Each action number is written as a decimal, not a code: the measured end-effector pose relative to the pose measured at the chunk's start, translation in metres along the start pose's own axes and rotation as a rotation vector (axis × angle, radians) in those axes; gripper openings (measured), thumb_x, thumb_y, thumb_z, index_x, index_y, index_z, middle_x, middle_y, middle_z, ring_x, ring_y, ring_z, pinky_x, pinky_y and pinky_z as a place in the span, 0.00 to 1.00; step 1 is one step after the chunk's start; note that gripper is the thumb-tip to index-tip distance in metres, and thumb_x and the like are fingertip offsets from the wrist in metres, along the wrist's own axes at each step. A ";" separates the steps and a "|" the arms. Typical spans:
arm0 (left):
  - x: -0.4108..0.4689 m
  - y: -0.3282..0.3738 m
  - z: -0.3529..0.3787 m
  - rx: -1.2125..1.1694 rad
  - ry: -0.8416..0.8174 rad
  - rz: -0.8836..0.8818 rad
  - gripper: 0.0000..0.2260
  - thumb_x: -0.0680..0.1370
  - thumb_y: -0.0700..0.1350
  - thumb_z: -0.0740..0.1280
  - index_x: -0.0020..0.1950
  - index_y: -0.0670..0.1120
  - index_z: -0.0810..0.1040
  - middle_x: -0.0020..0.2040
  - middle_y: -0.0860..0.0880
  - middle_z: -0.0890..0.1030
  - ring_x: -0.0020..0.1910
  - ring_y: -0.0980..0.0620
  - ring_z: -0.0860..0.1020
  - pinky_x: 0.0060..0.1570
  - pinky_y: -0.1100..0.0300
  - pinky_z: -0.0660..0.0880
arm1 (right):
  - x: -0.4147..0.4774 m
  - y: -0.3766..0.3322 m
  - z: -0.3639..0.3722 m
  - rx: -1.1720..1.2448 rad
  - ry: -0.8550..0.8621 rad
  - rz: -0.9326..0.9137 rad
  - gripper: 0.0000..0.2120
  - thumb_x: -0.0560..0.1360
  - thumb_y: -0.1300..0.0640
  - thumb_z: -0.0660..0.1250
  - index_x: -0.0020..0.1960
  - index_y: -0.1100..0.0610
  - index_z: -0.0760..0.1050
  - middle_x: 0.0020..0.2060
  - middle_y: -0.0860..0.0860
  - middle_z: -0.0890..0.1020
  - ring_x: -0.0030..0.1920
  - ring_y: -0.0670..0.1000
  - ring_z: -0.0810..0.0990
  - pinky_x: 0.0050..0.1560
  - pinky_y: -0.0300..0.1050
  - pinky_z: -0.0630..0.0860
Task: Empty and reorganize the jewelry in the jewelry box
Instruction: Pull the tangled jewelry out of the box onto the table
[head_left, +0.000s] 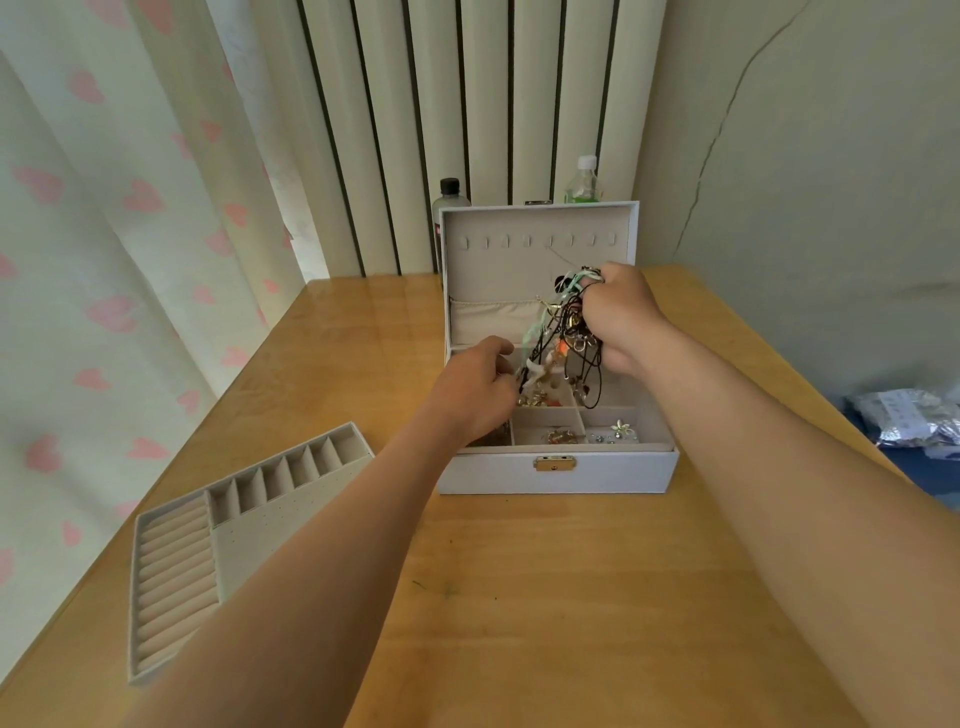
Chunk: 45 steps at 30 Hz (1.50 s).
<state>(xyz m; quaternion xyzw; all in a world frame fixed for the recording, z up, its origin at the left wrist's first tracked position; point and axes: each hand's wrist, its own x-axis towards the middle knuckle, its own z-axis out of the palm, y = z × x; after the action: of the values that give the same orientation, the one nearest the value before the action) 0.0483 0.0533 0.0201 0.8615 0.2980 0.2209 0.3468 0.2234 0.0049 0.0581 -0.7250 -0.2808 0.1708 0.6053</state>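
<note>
A white jewelry box (558, 473) stands open on the wooden table (545, 597), its lid upright with a row of hooks and a pouch. My right hand (621, 322) grips a tangled bunch of necklaces and cords (566, 332), black, green and white, lifted above the box's compartments. My left hand (475, 389) is curled over the box's left side, pinching the lower end of the tangle. Small gold pieces (561, 435) and a flower earring (621, 428) lie in the front compartments.
The box's removable beige tray (228, 525), with ring rolls and small slots, lies on the table at the left. Two bottles (451, 208) stand behind the lid. Curtains hang at the left, a wall rises on the right, and silver packets (909, 415) lie beyond the table's right edge.
</note>
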 end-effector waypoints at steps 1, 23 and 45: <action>-0.001 0.002 -0.001 -0.013 0.000 -0.004 0.13 0.77 0.38 0.61 0.61 0.44 0.75 0.47 0.52 0.79 0.47 0.50 0.77 0.44 0.59 0.73 | 0.000 -0.005 -0.001 0.009 -0.002 -0.001 0.11 0.79 0.64 0.54 0.39 0.54 0.63 0.40 0.53 0.66 0.42 0.52 0.64 0.44 0.48 0.62; -0.011 0.069 -0.017 -0.682 -0.097 -0.065 0.09 0.73 0.47 0.73 0.47 0.42 0.79 0.37 0.47 0.77 0.32 0.50 0.71 0.33 0.56 0.71 | -0.046 -0.084 -0.033 0.128 -0.060 -0.021 0.16 0.71 0.62 0.56 0.55 0.64 0.76 0.47 0.61 0.80 0.46 0.59 0.80 0.48 0.58 0.80; -0.140 0.013 -0.007 -0.512 -0.400 -0.274 0.06 0.77 0.33 0.69 0.43 0.42 0.75 0.31 0.48 0.79 0.31 0.51 0.72 0.31 0.58 0.69 | -0.169 0.027 -0.025 -0.255 -0.287 -0.015 0.14 0.84 0.59 0.57 0.65 0.61 0.74 0.58 0.53 0.75 0.60 0.53 0.71 0.57 0.45 0.67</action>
<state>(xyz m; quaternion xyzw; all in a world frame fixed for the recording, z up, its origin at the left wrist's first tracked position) -0.0522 -0.0442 0.0103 0.7248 0.2720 0.0669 0.6294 0.1114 -0.1217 0.0212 -0.7619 -0.3891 0.2307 0.4636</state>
